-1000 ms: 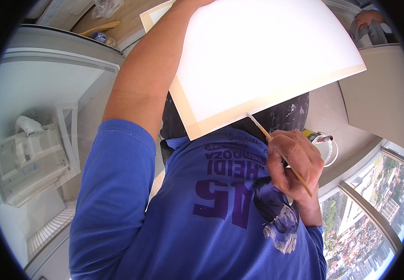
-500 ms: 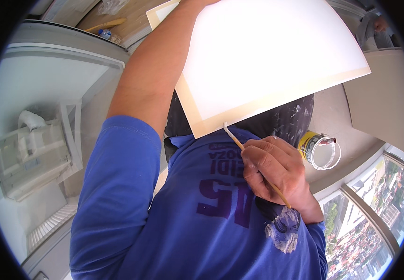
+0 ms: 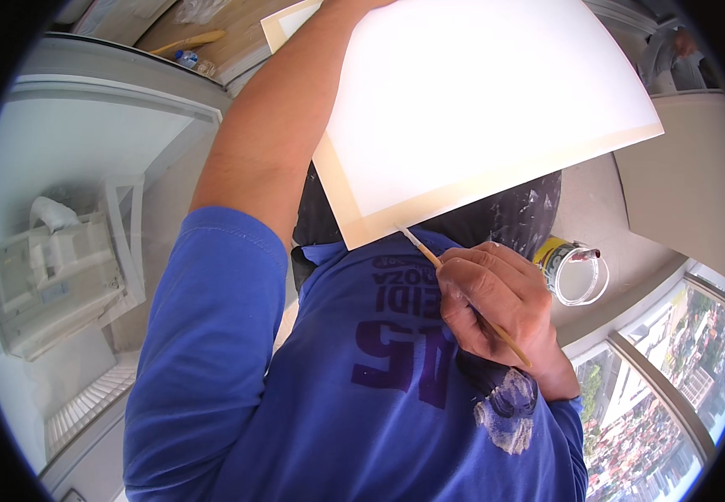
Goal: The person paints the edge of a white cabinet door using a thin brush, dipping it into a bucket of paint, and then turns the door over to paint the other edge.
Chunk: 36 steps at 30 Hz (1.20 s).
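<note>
Board, painting in progress; entries left to right.

Left hand: reaches up past the upper rim of the view; only the bare forearm (image 3: 283,134) and blue sleeve show, so whether it is spread or gripping cannot be told. The arm runs to the board's upper left corner, apparently steadying it.

Board (image 3: 480,100): flat panel, face mostly white. An unpainted tan band (image 3: 354,209) remains along the left and lower edges; judged largely coated, with the border left to do.

Fine brush (image 3: 419,249): thin wooden handle, tip touching the board's lower left corner, on the tan band.

Right hand (image 3: 496,305): fingers closed, pinching the brush handle, just below the board, not touching it.

Paint can (image 3: 576,272): open, yellow-sided, right of the hand, on the floor.

Shirt: white paint smear (image 3: 505,410) near the right cuff.
</note>
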Motion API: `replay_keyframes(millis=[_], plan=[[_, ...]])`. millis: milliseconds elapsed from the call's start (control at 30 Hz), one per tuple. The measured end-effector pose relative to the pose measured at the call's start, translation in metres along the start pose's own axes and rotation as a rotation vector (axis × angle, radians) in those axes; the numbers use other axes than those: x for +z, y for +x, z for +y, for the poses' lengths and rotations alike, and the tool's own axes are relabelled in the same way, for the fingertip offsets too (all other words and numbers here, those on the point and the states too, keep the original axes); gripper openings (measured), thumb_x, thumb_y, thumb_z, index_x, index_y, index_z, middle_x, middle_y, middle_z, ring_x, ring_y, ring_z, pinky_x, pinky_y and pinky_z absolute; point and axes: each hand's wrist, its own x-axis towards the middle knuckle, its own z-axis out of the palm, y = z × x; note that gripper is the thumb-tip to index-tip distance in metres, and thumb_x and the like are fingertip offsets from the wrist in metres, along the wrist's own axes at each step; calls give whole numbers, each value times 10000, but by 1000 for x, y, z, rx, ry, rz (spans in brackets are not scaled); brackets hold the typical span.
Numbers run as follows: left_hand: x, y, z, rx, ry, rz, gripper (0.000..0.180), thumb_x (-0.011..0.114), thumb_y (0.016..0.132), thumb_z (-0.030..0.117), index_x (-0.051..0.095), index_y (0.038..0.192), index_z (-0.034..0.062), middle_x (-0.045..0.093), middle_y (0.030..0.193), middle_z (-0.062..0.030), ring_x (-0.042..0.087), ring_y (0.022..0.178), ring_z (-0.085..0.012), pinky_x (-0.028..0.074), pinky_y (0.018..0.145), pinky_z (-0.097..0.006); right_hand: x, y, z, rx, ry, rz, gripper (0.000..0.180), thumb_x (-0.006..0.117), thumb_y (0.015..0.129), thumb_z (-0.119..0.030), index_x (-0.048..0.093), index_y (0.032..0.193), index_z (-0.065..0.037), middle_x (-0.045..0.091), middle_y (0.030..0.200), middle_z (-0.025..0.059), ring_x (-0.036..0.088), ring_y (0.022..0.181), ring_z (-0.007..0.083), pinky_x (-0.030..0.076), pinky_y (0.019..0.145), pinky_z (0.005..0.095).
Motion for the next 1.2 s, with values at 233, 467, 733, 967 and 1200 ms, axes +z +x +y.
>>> replay_keyframes(millis=[233,467,733,967,1200], plan=[[6,6,-2,13,-23,8,1198,819,738,663,315,1554,-56,469,1539,-272,463,1429,-409,392,1178,-428,-17,-12,8,82,-58,78,246,700,706,117,652,933,36,679,827,152,654,644,265,534,589,342],[1,-2,3,-28,-17,2,1168,829,742,638,336,1546,-52,448,1552,-280,446,1442,-402,387,1182,-434,-28,-18,10,119,-135,151,246,688,693,133,658,917,35,684,816,151,666,652,259,537,596,323],[-1,1,-4,14,-9,13,1145,822,753,630,350,1530,-67,501,1500,-298,489,1402,-423,402,1166,-430,-31,-16,1,98,-94,183,163,681,746,103,651,888,30,696,796,154,671,650,224,534,590,303],[10,6,-4,21,-18,55,1132,813,759,637,360,1519,-68,505,1503,-286,492,1401,-422,403,1165,-437,-28,-20,5,109,154,213,90,675,858,59,634,934,34,708,813,195,674,684,206,527,625,282],[4,2,3,-37,96,50,1096,798,764,667,391,1513,-22,513,1492,-285,495,1390,-437,411,1153,-468,-99,-72,51,360,351,772,154,620,1014,-63,600,1126,41,705,986,207,649,769,164,510,662,265]])
